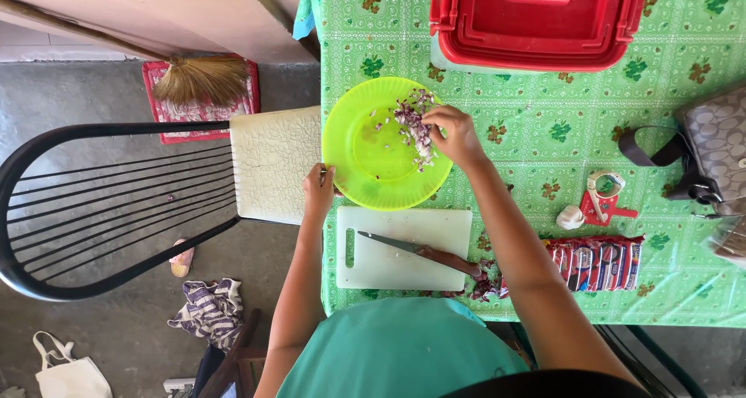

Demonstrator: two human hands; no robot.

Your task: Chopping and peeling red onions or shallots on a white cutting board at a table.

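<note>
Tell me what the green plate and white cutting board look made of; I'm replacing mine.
Green plate: likely plastic, translucent, glossy, with light glowing through it. Cutting board: probably plastic, matt white, with a moulded handle slot.

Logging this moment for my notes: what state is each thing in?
Green plate: holds chopped onion, steadied by left hand
Chopped onion: touched by right hand
Knife: lying on cutting board
Red-lidded box: closed
</note>
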